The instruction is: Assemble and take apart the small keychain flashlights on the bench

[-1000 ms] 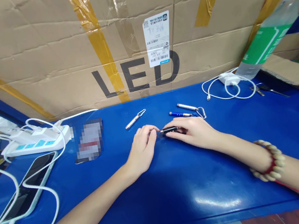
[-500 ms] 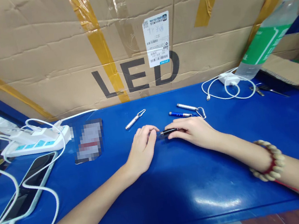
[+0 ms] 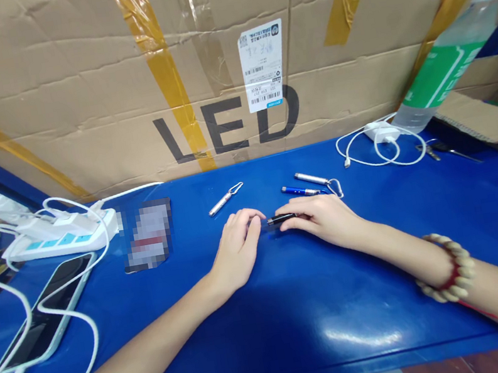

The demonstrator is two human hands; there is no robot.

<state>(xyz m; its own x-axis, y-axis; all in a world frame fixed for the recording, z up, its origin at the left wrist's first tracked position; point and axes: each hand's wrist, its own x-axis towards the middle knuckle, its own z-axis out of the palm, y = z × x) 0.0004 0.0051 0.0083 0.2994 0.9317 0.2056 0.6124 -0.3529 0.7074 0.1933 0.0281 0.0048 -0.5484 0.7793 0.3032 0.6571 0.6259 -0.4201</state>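
In my right hand (image 3: 323, 215) is a small black penlight (image 3: 278, 219), pinched between thumb and fingers, its silver end pointing left. My left hand (image 3: 238, 243) is just left of that end, with curled fingers and the thumb drawn close to the index finger. Whatever may be inside those fingers is hidden. Beyond my right hand lie a blue penlight (image 3: 297, 191), its right end by my knuckles, and a silver penlight (image 3: 307, 177) beside a metal clip. Another silver penlight (image 3: 220, 205) with a carabiner clip rests beyond my left hand.
Left on the blue table (image 3: 276, 347) are a power strip (image 3: 71, 238) with white cables, a phone (image 3: 50, 309) and a blurred rectangular item (image 3: 149, 235). A bottle (image 3: 443, 74), charger (image 3: 382, 131) and scissors (image 3: 448, 150) stand or lie right. A cardboard box (image 3: 92, 79) forms the back.
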